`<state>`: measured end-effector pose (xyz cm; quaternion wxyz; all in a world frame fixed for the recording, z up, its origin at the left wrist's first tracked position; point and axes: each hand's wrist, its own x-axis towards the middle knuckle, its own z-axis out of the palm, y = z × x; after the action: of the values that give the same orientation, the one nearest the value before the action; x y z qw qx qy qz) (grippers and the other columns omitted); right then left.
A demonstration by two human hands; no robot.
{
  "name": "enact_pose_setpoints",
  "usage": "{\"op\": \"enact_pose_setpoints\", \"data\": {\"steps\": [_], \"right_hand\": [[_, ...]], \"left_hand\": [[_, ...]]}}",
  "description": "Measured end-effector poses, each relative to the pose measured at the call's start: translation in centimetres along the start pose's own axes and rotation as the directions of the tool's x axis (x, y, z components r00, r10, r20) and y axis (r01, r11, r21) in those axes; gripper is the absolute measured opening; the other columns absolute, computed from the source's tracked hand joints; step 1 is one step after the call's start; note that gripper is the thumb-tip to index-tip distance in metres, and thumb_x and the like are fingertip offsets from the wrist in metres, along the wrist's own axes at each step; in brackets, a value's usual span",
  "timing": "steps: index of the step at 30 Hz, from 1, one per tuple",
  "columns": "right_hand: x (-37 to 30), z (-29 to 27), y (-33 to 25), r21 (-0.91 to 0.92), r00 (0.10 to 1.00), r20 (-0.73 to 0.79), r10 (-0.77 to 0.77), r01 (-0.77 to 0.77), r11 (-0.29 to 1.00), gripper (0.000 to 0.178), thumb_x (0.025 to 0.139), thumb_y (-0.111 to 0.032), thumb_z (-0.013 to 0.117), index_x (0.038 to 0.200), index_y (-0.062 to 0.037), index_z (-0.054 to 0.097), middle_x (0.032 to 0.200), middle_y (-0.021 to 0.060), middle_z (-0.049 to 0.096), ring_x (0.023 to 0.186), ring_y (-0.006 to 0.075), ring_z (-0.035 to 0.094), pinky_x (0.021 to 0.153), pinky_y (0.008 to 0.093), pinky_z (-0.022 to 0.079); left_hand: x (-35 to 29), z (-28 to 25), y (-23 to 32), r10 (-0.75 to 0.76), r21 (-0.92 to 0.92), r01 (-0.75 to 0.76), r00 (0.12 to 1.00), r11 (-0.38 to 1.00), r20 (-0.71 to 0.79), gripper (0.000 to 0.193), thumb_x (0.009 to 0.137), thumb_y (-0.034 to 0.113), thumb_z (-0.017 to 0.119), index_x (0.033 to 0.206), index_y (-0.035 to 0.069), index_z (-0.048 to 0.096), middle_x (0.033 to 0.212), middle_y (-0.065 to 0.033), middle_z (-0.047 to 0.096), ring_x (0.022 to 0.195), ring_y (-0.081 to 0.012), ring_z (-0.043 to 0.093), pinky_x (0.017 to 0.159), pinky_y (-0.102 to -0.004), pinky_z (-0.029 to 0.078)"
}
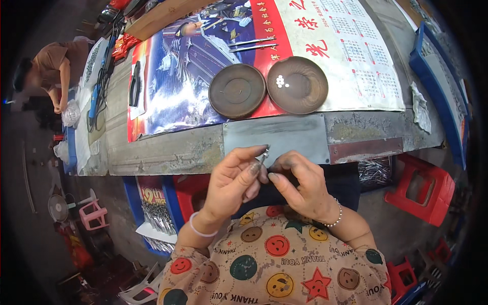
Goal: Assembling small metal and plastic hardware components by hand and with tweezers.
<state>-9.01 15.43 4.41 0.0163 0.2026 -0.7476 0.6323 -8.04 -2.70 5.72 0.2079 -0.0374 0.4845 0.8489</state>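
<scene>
My left hand [235, 178] and my right hand [299, 180] meet in front of my chest, just below the workbench's front edge. Together their fingertips pinch a small thin metal piece [265, 154], which points upward between them. On the bench beyond stand two round dark wooden dishes: the left dish [237, 90] looks empty, the right dish [297, 84] holds a small cluster of white beads [280, 81]. A grey metal plate [277, 134] lies at the bench edge nearest my hands.
A large poster calendar [315, 46] covers the bench, with metal tweezers [252, 44] on it and black pliers [135, 84] at the left. Red plastic stools [424, 188] stand right, a blue crate of metal parts [152, 213] below left. Another person [51, 68] bends far left.
</scene>
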Motion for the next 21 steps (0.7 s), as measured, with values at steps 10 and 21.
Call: {"op": "enact_pose_setpoints", "data": {"steps": [10,21], "right_hand": [[-0.6,1.4,1.0,-0.208,0.964,-0.130,-0.231,0.201,0.957,0.014,0.078,-0.004,0.065,0.087,0.0017,0.055,0.080,0.0132,0.057,0.067,0.0296,0.057,0.058,0.0361,0.046],[-2.1,1.2,0.1,-0.049,0.994,-0.065,-0.082,0.079,0.996,0.009,0.080,-0.004,0.063,0.082,0.0008,0.056,0.073,0.0135,0.056,0.060,0.0308,0.056,0.055,0.0363,0.046]], "left_hand": [[-2.0,2.7,-4.6,0.232,-0.033,-0.236,0.967,0.971,-0.101,0.028,0.096,0.005,0.048,0.124,0.000,0.046,0.096,-0.0045,0.057,0.067,-0.0026,0.045,0.055,-0.0157,0.036],[-3.3,3.6,-8.2,0.531,0.229,-0.493,0.833,0.839,-0.154,0.026,0.095,-0.002,0.046,0.120,-0.001,0.044,0.116,-0.0124,0.056,0.102,-0.0127,0.055,0.088,-0.0241,0.045]]}}
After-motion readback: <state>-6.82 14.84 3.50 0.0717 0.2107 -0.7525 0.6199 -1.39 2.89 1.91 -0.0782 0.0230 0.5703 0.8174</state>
